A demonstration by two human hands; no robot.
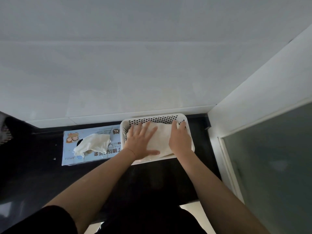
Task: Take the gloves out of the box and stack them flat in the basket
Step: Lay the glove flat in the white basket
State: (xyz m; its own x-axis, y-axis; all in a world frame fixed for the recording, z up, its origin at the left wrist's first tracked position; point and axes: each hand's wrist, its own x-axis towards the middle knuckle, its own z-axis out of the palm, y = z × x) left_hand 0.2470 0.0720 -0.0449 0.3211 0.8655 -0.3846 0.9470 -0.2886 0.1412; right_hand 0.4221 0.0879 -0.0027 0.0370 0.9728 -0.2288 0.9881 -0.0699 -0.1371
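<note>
Head view: you're looking down at a dark counter (42,174) against a white wall (152,73).
Basket: white perforated basket (152,118) sits at the counter's back edge, its far side close to the wall; its near rim is well back from the counter's front edge.
Gloves in basket: pale stack of gloves (162,139) lies flat inside, filling most of the floor.
Left hand: your left hand (141,142) is flat on the stack's left part, fingers straight and spread, thumb out along the near edge. Released, gripping nothing.
Right hand: your right hand (179,139) rests on the stack's right side; fingertips at the far right corner bend over a bit of glove. Can't tell if that's a real pinch.
Box: glove box (74,157) lies flat just left of the basket, touching or nearly touching it, with one white glove (92,145) sticking up crumpled out of its opening.
Right side: side wall and a frosted panel (270,157) close in just past the basket. Tight there.
Open room: bare counter in front of the box and basket, and to the left.
</note>
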